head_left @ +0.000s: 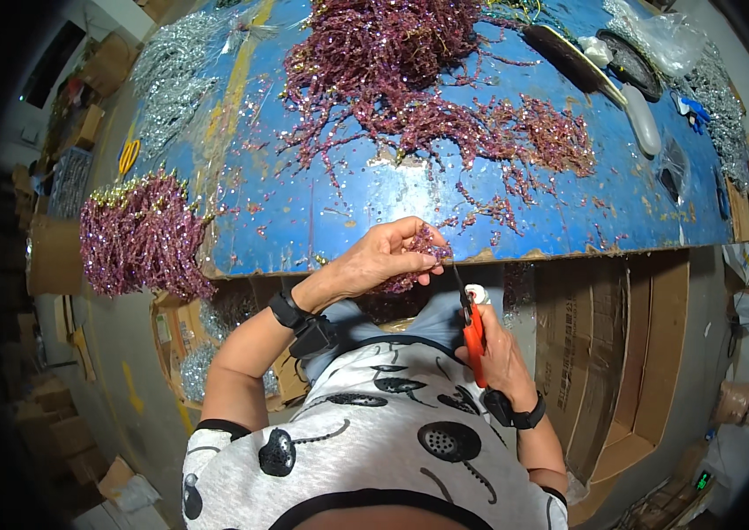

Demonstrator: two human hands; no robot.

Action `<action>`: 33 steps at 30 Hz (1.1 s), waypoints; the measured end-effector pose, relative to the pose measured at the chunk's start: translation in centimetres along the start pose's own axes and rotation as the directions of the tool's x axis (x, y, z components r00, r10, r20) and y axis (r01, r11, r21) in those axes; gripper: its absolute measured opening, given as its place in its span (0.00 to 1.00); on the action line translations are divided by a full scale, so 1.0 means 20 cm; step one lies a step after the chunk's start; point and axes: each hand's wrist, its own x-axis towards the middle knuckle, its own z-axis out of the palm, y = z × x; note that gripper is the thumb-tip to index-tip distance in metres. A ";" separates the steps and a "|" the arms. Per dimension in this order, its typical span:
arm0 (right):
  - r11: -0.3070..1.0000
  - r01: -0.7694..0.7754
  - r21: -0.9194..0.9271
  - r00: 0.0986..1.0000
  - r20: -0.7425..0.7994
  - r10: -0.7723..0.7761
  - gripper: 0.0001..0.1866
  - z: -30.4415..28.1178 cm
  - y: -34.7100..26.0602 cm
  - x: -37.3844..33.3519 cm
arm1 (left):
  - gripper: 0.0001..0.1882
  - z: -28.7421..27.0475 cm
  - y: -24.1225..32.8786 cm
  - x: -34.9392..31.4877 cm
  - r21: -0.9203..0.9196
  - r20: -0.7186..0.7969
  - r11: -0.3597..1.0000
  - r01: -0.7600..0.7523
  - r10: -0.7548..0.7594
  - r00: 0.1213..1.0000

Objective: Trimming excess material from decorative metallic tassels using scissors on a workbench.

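Note:
My left hand point(383, 259) grips a small purple glittery sprig point(427, 243) at the near edge of the blue table point(339, 208). My right hand point(498, 349) holds red-handled cutters point(471, 318), their tip pointing up at the sprig's stem just right of my left fingers. A large heap of the same purple glitter sprigs point(392, 62) spreads over the table's middle and far side. Both wrists wear black bands.
A bundle of finished purple sprigs point(140, 237) hangs over the table's left edge. Silver glitter sprigs point(171, 75) lie far left, with yellow scissors point(129, 155) nearby. Dark trays point(626, 62) and plastic bags sit far right. An open cardboard box point(631, 353) stands at my right.

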 end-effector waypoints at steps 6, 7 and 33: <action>1.000 0.003 -0.006 1.000 0.008 -0.003 0.32 0.00 -0.01 0.02 | 0.15 0.00 -0.01 0.00 0.078 -0.005 0.997 -0.023 0.023 1.000; 1.000 0.002 -0.007 1.000 0.009 -0.002 0.32 0.00 -0.01 0.02 | 0.15 0.01 -0.01 0.00 0.103 -0.008 0.994 -0.034 0.035 0.999; 0.998 0.047 -0.035 0.998 -0.034 -0.048 0.30 0.01 -0.02 0.05 | 0.14 0.00 -0.03 0.02 0.121 -0.037 0.993 -0.017 0.021 0.999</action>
